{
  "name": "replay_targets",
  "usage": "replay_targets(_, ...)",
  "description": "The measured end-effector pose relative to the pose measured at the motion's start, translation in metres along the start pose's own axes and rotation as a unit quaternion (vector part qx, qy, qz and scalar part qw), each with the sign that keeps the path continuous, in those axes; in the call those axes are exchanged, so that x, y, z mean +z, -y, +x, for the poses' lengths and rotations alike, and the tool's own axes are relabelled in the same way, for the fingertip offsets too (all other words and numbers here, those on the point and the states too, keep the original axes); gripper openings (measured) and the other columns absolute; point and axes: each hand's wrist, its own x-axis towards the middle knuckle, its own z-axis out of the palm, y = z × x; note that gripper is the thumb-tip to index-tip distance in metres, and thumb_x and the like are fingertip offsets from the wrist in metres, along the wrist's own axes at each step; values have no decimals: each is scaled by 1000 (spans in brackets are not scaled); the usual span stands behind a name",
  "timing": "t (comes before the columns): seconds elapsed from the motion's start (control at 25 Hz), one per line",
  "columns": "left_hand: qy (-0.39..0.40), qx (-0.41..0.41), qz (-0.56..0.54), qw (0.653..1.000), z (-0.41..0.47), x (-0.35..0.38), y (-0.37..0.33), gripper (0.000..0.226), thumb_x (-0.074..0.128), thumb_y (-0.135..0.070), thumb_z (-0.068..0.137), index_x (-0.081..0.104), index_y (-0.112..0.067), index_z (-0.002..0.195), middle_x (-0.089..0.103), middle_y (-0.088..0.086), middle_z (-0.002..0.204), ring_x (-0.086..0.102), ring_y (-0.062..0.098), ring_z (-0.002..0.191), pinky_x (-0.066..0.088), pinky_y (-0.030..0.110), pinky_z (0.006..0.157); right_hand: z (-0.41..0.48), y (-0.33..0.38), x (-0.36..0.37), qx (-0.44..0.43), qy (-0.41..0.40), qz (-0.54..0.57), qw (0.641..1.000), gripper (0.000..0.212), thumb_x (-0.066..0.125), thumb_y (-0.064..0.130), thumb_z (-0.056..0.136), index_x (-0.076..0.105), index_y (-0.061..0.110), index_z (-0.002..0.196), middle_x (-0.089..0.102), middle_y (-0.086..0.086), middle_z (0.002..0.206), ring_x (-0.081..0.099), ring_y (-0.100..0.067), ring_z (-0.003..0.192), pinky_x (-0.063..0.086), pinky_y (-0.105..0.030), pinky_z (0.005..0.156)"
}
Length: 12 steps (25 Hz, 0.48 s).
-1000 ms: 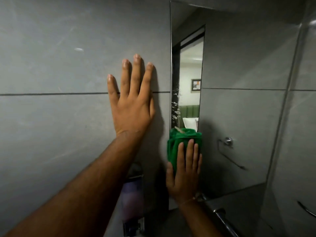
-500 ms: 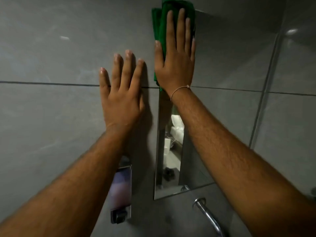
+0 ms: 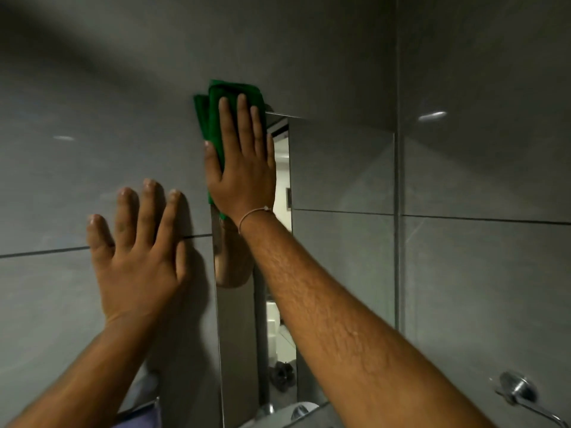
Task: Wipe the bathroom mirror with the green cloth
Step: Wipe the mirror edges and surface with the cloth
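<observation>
The bathroom mirror (image 3: 340, 242) is a tall pane on the grey tiled wall, running from the centre to the right. My right hand (image 3: 244, 168) lies flat with fingers extended, pressing the folded green cloth (image 3: 213, 118) against the mirror's top left corner. Part of the cloth overlaps onto the wall beyond the mirror's edge. My left hand (image 3: 139, 254) is spread flat on the wall tile just left of the mirror, holding nothing. A reflection of my right forearm shows in the glass below the wrist.
A chrome towel hook (image 3: 519, 390) sticks out of the wall at the lower right. A soap dispenser (image 3: 145, 412) is mounted low on the wall under my left forearm. A tap top (image 3: 296, 410) shows at the bottom centre.
One second ago my right hand held the cloth low on the mirror; it swept up to the top left corner and stays there. My left hand has stayed flat on the wall.
</observation>
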Motion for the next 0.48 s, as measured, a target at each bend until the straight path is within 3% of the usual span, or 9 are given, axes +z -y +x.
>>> replay_targets(0.24, -14, 10, 23, 1000, 0, 5, 3, 81, 38, -44, 103, 13, -26, 178, -1, 7, 187, -7, 35, 172, -11, 63, 134, 11, -32, 1, 32, -33, -3, 999, 68, 33, 50, 106, 21, 24, 167, 16, -5, 178, 12, -25, 166, 19, -52, 134)
replay_targets(0.48, 11, 6, 22, 1000, 1, -4, 1, 78, 33, -47, 107, 10, -24, 178, -2, 9, 187, -5, 34, 172, -6, 60, 135, 23, -80, -3, 94, -40, -19, 995, 67, 28, 51, 107, 18, 26, 168, 16, -3, 178, 13, -24, 166, 22, -51, 133)
